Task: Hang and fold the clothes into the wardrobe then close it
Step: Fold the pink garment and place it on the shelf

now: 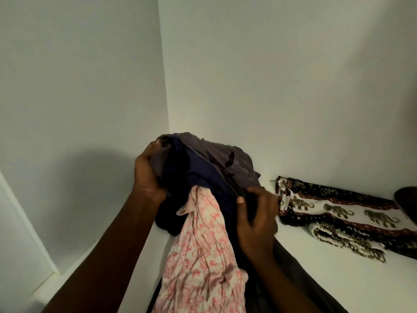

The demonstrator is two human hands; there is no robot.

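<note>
A bundle of dark clothes (203,168), grey on top and navy beneath, sits in the back left corner of a white wardrobe shelf (304,281). My left hand (146,172) grips the bundle's left side with curled fingers. My right hand (257,213) grips its front right edge, thumb on top. A pink and white floral garment (200,251) hangs out of the bundle's underside and trails down toward me between my forearms.
A folded elephant-print cloth (338,211) in black, red and white lies on the shelf to the right. A dark rounded object (406,197) shows at the right edge. White wardrobe walls (90,86) close in at left and behind.
</note>
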